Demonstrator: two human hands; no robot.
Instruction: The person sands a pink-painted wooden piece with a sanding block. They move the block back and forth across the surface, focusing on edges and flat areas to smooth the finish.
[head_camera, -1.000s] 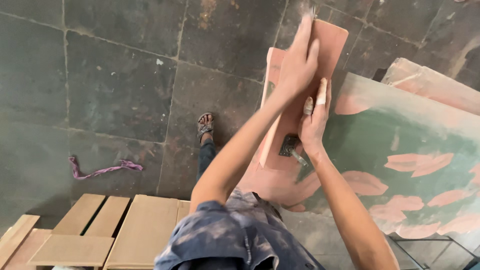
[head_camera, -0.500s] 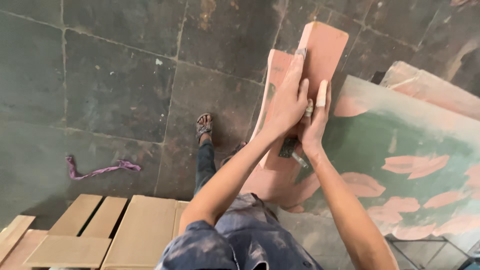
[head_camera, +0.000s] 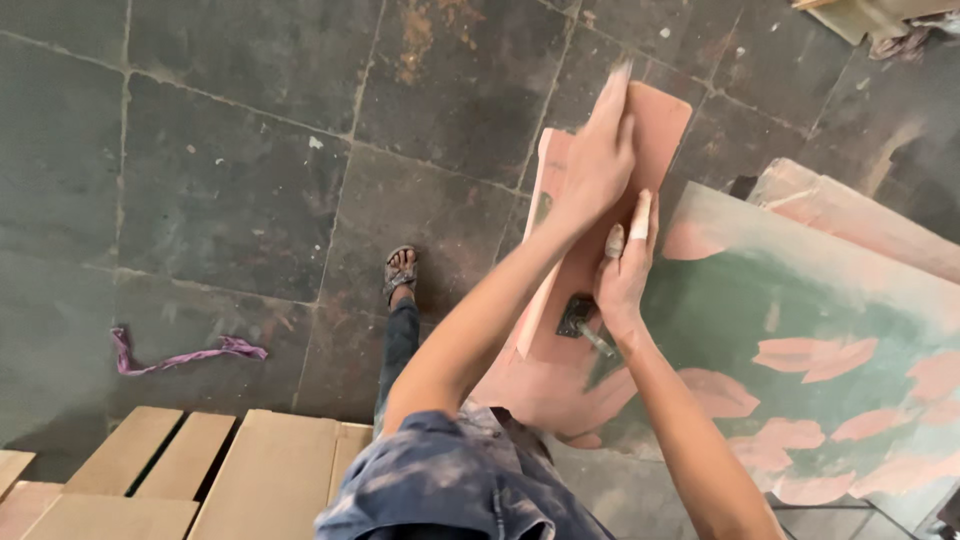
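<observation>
Dark stone floor slabs (head_camera: 230, 190) with stained joints fill the background. On the green panel (head_camera: 800, 300), which carries patches of pink filler, stands a narrow pink-coated board (head_camera: 660, 130), tilted up on its lower end.

1. Left hand (head_camera: 595, 165): lies flat on the board's face, fingers together and extended toward the top edge. Half a second ago it sat lower on the face; it has since slid upward, consistent with a rubbing or smoothing stroke along the coating.
2. Right hand (head_camera: 625, 270): stays braced against the board's right edge, fingers together, one fingertip wrapped in pale tape. Whether it clamps the dark metal tool (head_camera: 580, 322) below it cannot be told.

Further out: a sandalled foot (head_camera: 400, 272), a purple rag (head_camera: 185, 352), and bare wooden boards (head_camera: 200, 480).
</observation>
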